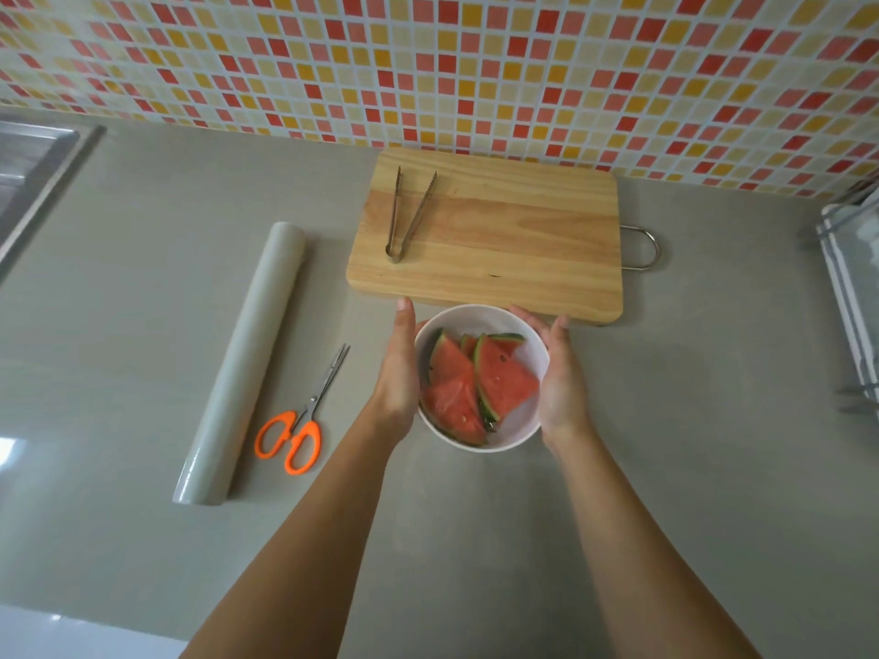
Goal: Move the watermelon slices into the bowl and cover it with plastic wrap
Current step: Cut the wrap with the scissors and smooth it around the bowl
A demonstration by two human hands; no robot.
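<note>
A white bowl (pixel 480 312) stands on the grey counter just in front of the wooden cutting board (pixel 513 240). Several red watermelon slices (pixel 504 382) with green rind lie inside it. My left hand (pixel 399 373) cups the bowl's left side and my right hand (pixel 561 382) cups its right side, with fingers curling round the far rim. The roll of plastic wrap (pixel 247 359) lies on the counter to the left, apart from both hands. No wrap covers the bowl.
Orange-handled scissors (pixel 295 430) lie between the roll and the bowl. Metal tongs (pixel 404 216) rest on the cutting board's left part. A sink (pixel 28 173) is at the far left and a white dish rack (pixel 851 287) at the right edge. The tiled wall runs behind.
</note>
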